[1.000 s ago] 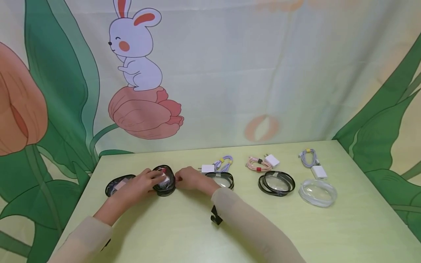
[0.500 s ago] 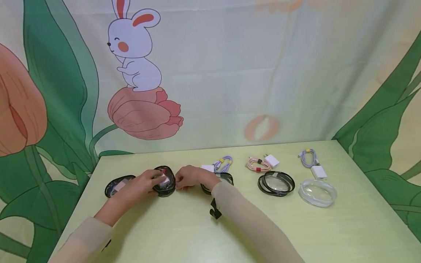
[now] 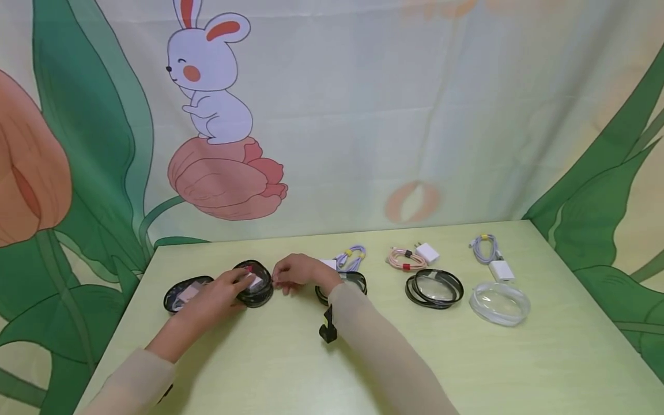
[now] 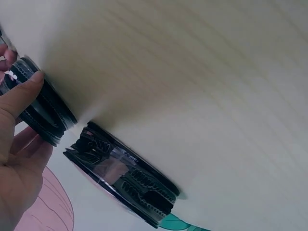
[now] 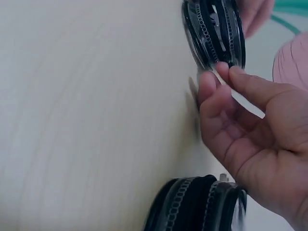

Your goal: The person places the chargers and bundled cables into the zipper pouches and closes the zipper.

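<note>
My left hand holds a small clear zip case with black trim, its thumb along one side in the left wrist view. A white block and something red show through the case. My right hand is at the case's right end. In the right wrist view, its thumb and fingertips pinch that end beside the zip; whether they grip a pull tab is hidden. Another black-trimmed zip case lies to the left with a pinkish block inside.
Two more black-trimmed zip cases and a white-trimmed one stand to the right. Behind them lie purple cables, a pink cable and white charger plugs. A printed curtain hangs behind the table.
The held case has tilted and shifted slightly left. My right hand has risen a little, and its lower fingers have spread. The other things on the table stay put.
</note>
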Demonstrator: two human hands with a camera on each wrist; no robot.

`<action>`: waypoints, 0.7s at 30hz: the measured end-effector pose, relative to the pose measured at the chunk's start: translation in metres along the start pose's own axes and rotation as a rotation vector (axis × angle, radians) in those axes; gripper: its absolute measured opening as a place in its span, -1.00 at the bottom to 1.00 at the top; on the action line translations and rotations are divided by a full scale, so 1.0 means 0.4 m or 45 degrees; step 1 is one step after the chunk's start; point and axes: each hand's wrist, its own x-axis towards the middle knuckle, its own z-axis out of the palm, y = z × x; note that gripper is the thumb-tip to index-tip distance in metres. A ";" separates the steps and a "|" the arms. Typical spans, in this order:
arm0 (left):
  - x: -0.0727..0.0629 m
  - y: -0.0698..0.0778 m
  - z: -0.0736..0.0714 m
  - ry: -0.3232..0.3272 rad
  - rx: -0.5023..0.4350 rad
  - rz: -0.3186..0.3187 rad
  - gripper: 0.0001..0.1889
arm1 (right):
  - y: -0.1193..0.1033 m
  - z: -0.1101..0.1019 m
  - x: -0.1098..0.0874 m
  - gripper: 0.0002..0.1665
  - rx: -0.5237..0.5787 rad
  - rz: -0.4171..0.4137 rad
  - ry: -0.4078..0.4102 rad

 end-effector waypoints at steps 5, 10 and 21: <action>0.002 -0.005 -0.003 -0.038 -0.081 -0.095 -0.34 | 0.006 -0.022 0.010 -0.77 0.403 0.076 -0.009; 0.009 -0.001 0.004 -0.058 -0.060 -0.135 -0.34 | 0.014 -0.034 0.008 -0.79 0.533 0.111 -0.061; 0.030 0.033 0.024 0.031 0.099 -0.214 -0.51 | 0.017 -0.040 0.008 -0.79 0.444 0.041 -0.116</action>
